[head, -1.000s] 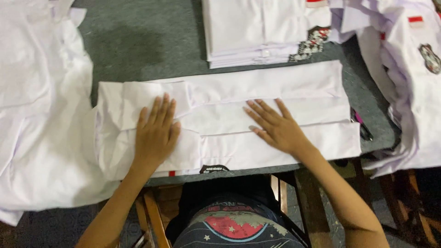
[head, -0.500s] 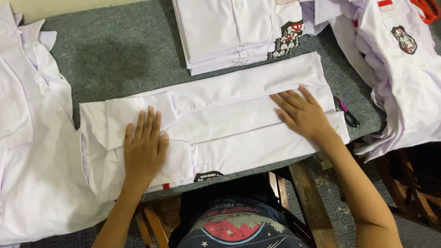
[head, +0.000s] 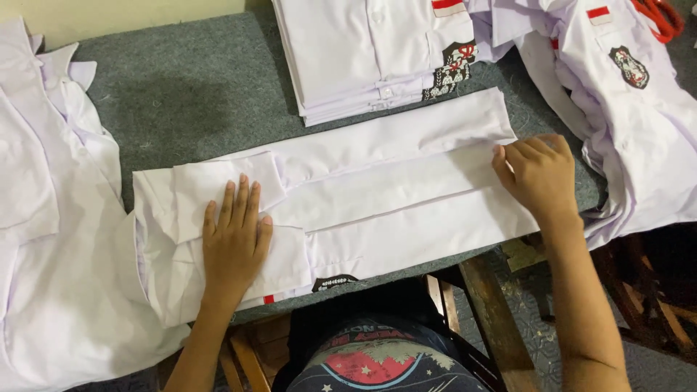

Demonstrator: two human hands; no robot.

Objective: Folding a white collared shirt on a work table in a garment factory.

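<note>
Your left hand point(head: 234, 243) lies flat, fingers spread, pressing the collar end of a white shirt point(head: 377, 196) folded into a long strip across the grey desk point(head: 181, 101). Your right hand point(head: 539, 176) curls its fingers over the strip's far right end, gripping the edge. Just beyond sits a stack of folded white shirts point(head: 363, 51); loose white shirts point(head: 51, 254) lie at both sides.

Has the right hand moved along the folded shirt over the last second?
Yes. The right hand has slid from the middle of the folded shirt out to its right end, while the left hand stays flat near the sleeve end.
</note>
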